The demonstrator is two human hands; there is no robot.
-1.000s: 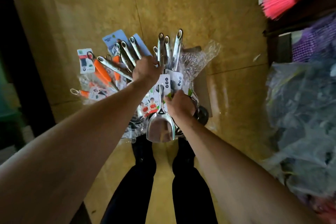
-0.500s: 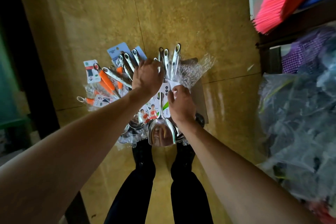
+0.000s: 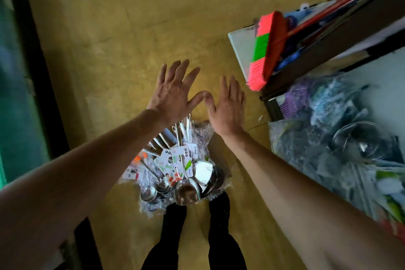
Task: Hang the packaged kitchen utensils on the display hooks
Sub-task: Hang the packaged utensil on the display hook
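So, holding nothing right now. Got the left grip (image 3: 173, 92) spread flat above the floor (image 3: 109, 50), with the utensils (image 3: 179, 166) heaped on plastic wrap below it, right by the feet. Same for the right grip (image 3: 230, 105): flat, empty, touching thumb tips with the left. Could easily kick or tread on that pile, standing this close. Might snag the broom (image 3: 266, 50) too, reaching blind. Can't see any hooks.

The yellow floor (image 3: 131, 28) bears a crinkled clear plastic sheet (image 3: 203, 131) heaped with carded steel ladles and scoops (image 3: 182, 160), a bulging plastic bag (image 3: 306, 149) near its right side.
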